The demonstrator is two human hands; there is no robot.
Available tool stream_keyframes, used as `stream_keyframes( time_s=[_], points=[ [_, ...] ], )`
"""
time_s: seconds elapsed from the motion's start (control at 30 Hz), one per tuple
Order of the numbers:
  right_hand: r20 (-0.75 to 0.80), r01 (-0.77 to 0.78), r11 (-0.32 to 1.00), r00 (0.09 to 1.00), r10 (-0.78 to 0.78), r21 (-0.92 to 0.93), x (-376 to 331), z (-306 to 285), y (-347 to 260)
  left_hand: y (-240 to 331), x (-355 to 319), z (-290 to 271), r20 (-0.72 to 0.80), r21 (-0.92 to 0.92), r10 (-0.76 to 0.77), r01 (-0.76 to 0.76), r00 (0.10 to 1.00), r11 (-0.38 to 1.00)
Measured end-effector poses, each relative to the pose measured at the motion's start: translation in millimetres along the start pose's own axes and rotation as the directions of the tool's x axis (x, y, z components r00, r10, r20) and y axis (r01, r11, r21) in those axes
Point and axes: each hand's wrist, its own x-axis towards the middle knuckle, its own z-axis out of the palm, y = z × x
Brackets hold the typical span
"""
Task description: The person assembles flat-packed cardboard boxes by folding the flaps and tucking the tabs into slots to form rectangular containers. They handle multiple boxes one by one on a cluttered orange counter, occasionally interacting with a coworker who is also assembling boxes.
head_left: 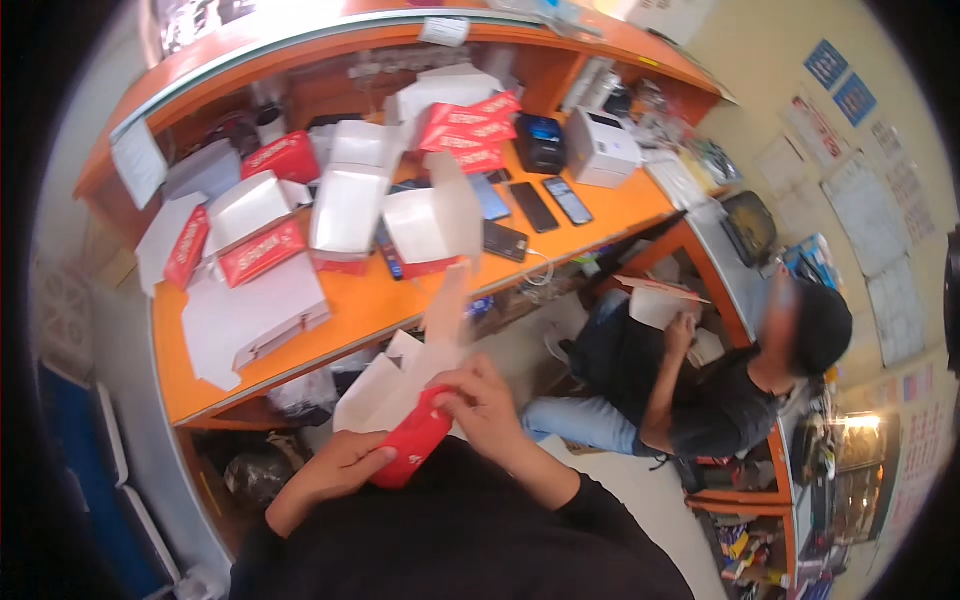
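- Left hand [348, 462], lower centre of the frame: grasps the near end of a red-and-white carton [410, 447].
- Right hand [487, 408], centre: pinches the carton's red upper edge.
- Desk [350, 318], upper left to upper centre: bears open white cartons [350, 195] and dark phones [534, 207].
- Seated person [725, 410], right: holds another carton [655, 306].

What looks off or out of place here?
Nothing looks spilled, and the red box in hand shows no obvious damage. On the orange counter, open white boxes lie askew, some overlapping. Oddest: a white cable loops over the counter's front edge by a black device, where it might snag.
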Motion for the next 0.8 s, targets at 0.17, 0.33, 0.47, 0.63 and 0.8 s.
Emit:
stream_keyframes(
  time_s=[0.17, 0.33, 0.47, 0.63, 0.8],
  points=[
    [0.185, 0.175, 0.978, 0.971, -0.152, -0.118, 3, -13, -29, 4, 11, 9, -0.038, -0.025, -0.039, 0.038, 0.999, 0.999],
    [0.374, 0.303, 0.943, 0.898, -0.234, -0.139, 6, -23, -41, 4, 13, 15, -0.037, -0.088, -0.032, 0.028, 0.999, 0.996],
    [0.254, 0.279, 0.931, 0.942, -0.219, -0.234, -4, -12, -29, 3, 15, 11, -0.048, -0.058, 0.028, -0.031, 0.998, 0.998],
    [0.146, 0.097, 0.995, 0.985, -0.096, -0.001, -6, -6, -26, 11, 18, 14, -0.145, -0.101, 0.097, -0.112, 0.985, 0.989],
    [-0.166, -0.039, 0.956, 0.982, 0.090, 0.290, -18, 24, 0, 28, 28, 21, -0.245, 0.270, -0.009, 0.077, 0.969, 0.960]
  ],
)
